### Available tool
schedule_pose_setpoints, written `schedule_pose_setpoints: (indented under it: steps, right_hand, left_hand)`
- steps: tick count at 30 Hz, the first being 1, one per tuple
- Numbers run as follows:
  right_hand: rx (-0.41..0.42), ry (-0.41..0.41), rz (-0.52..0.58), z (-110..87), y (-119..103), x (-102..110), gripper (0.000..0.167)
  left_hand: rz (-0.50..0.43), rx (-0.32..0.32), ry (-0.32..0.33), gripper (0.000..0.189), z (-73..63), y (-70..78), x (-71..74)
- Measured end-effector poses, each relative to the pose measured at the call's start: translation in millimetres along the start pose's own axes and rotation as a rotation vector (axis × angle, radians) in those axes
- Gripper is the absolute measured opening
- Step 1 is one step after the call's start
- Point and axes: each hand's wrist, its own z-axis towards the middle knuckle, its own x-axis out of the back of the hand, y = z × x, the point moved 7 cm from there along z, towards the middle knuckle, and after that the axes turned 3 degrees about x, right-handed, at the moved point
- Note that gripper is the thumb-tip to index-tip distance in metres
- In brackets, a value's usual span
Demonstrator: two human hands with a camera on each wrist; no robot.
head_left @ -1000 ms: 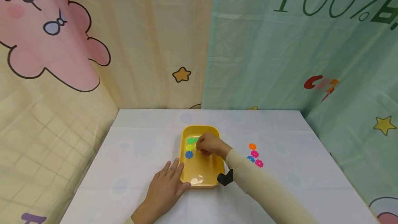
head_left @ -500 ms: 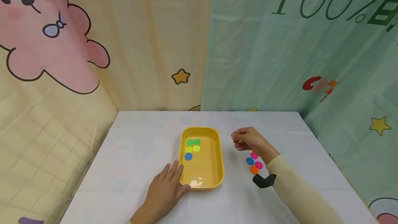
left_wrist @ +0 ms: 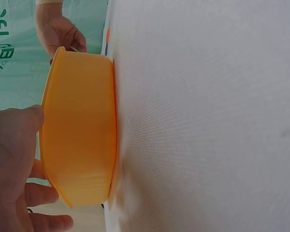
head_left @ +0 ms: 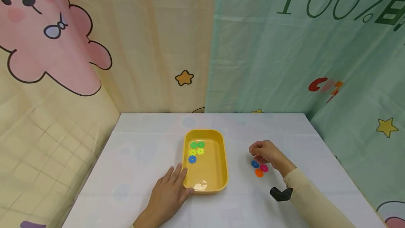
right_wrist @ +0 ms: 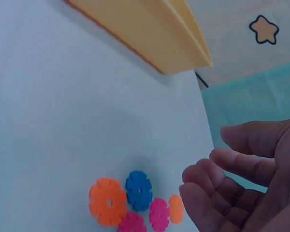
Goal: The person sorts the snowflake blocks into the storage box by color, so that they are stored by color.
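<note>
My left hand [head_left: 167,198] rests against the near left side of a yellow tray [head_left: 218,178]. Its thumb touches the rim in the left wrist view, fingers fairly straight. Inside the tray lie two green [head_left: 201,144], two yellow [head_left: 200,151] and one blue snowflake disc [head_left: 192,159]. My right hand [head_left: 267,153] hovers over loose snowflake discs right of the tray, partly hiding some. In the right wrist view its thumb and fingers are apart, with nothing between them. Beside them lie a blue disc [right_wrist: 135,198], two pink discs [right_wrist: 157,208] and two orange discs [right_wrist: 100,203].
A white cloth covers the table [head_left: 152,133]. Printed curtains [head_left: 253,62] hang behind it and along both sides. A black device [head_left: 281,194] is worn at my right wrist.
My right hand has left the tray, where a second yellow disc now shows uncovered, and moved right and down over the loose discs. My left hand has stayed at the tray.
</note>
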Motion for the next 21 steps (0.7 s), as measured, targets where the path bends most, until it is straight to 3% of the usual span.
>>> schedule_pose_setpoints:
  steps: [4, 7, 9, 13, 21]
  right_hand:
    - [0.070, 0.054, -0.327, -2.2, 5.9, 1.1, 0.034]
    - [0.118, 0.121, -0.608, -6.1, 9.9, -2.3, 0.048]
    - [0.142, 0.163, -0.736, -10.0, 11.7, -6.5, 0.055]
    - [0.208, 0.229, -0.846, -15.7, 14.1, -15.7, 0.053]
    - [0.367, 0.297, -0.975, -24.5, 11.8, -31.7, 0.022]
  left_hand:
    - [0.009, 0.002, -0.007, 0.074, -0.2, 0.1, -1.1]
    - [0.013, 0.001, -0.002, 0.073, -0.3, 0.2, -0.9]
    - [0.014, -0.001, 0.004, 0.073, -0.5, 0.5, -0.3]
    - [0.016, -0.005, 0.015, 0.073, -0.7, 0.4, 0.4]
    - [0.014, -0.008, 0.012, 0.074, -0.5, 1.3, 1.8]
